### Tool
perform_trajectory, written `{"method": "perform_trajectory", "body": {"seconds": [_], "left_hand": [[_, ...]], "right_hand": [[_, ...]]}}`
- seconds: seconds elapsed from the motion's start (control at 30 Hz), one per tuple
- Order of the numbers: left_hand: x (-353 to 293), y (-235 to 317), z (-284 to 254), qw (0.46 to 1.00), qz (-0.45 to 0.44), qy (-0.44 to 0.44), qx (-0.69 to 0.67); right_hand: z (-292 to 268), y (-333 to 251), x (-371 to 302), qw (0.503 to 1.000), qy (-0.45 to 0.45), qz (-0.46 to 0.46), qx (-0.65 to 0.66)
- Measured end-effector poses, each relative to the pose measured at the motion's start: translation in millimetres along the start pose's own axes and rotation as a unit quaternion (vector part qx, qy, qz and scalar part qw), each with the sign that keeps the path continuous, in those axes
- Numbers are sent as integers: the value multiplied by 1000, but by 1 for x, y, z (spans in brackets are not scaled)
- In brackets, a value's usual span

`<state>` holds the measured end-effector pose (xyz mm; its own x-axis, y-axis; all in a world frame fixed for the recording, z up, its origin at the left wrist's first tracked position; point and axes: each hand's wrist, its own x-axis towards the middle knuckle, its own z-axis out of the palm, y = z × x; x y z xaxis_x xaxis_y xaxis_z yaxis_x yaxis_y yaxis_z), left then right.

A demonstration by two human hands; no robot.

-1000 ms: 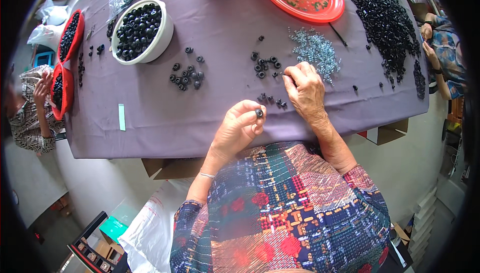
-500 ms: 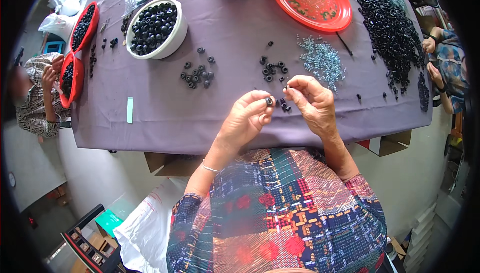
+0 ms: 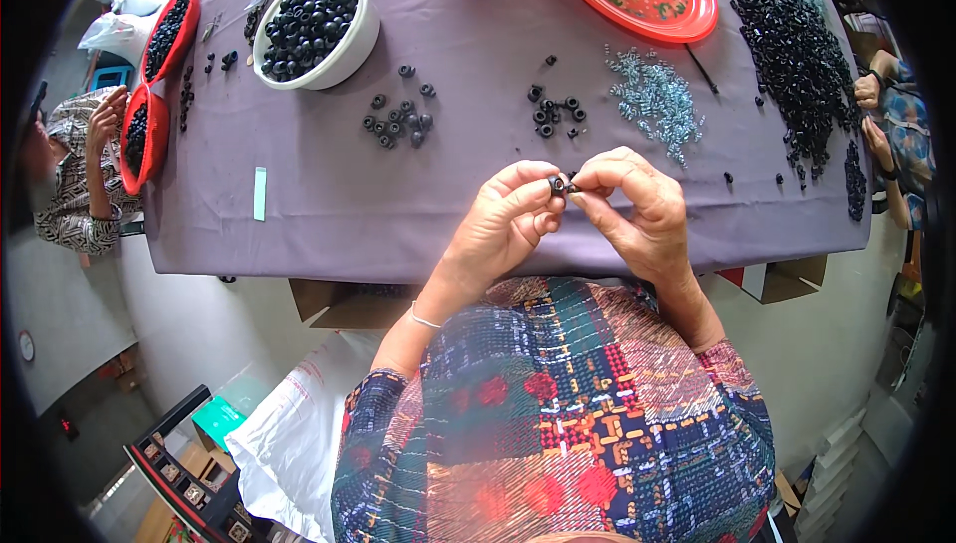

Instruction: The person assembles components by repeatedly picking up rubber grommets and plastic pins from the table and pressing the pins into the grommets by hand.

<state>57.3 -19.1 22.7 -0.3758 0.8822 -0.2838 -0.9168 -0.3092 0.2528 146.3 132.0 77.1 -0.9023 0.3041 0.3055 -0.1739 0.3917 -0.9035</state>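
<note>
Above the table's near edge, my left hand (image 3: 498,222) pinches a round black part with a hole in its face (image 3: 557,185). My right hand (image 3: 642,213) is closed at the fingertips on a small dark piece (image 3: 571,188), held against the round part; its exact shape is hidden by my fingers. Beyond my hands lies a small group of black round parts (image 3: 545,117), with a similar group (image 3: 400,125) farther left. A scatter of small clear bluish pieces (image 3: 657,100) lies beyond my right hand.
A white bowl (image 3: 370,30) of black parts stands at the far left, a red plate (image 3: 702,20) at the far right. Black pieces (image 3: 787,65) are heaped at right. Red containers (image 3: 159,150) line the left edge. People's hands (image 3: 105,120) show at both sides.
My hands have come together: the small piece in my right fingers now meets the round part in my left. The view has shifted slightly, so the table sits higher in the picture.
</note>
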Motion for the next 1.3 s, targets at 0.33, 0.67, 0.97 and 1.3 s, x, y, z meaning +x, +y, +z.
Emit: {"method": "perform_trajectory", "body": {"seconds": [0.33,0.67,0.97,1.3], "left_hand": [[-4,-1,3,999,13,8,43],[-8,-4,6,995,25,45,90],[-17,7,7,986,7,50,157],[-29,0,4,978,-106,41,174]], "right_hand": [[2,0,-2,998,-6,-25,-60],[5,2,-6,996,-17,-18,-83],[-9,12,8,980,-161,101,58],[-10,12,0,947,-319,-9,26]]}}
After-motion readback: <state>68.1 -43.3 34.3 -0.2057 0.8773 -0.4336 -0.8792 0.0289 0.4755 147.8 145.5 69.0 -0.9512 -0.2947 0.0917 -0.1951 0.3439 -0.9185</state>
